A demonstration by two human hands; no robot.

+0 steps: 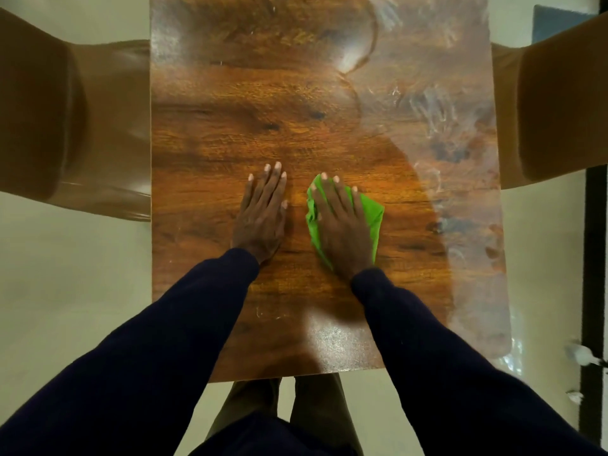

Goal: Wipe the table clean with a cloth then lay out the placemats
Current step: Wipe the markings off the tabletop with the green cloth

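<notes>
Two hands are down flat on the glossy brown wood-grain table [210, 133], nearest to the person and roughly mid-width. The right hand [340, 230] is spread open, palm down, pressing the crumpled bright green cloth [373, 213] onto the surface; the cloth sticks out on both sides of it. The left hand [261, 213] lies just beside it with fingers together, flat on bare wood, holding nothing, looks like it's just bracing.

Here's the bit that matters imo: the hazy smeared streaks [437, 110] lie to the right of the cloth and run on toward the far right corner, along the table's long axis. So the right hand is the nearer one, and I'd guess the wipe goes right and away.

Brown padded chairs [42, 110] sit at either side further out. No placemats in sight, so that part isn't started.
</notes>
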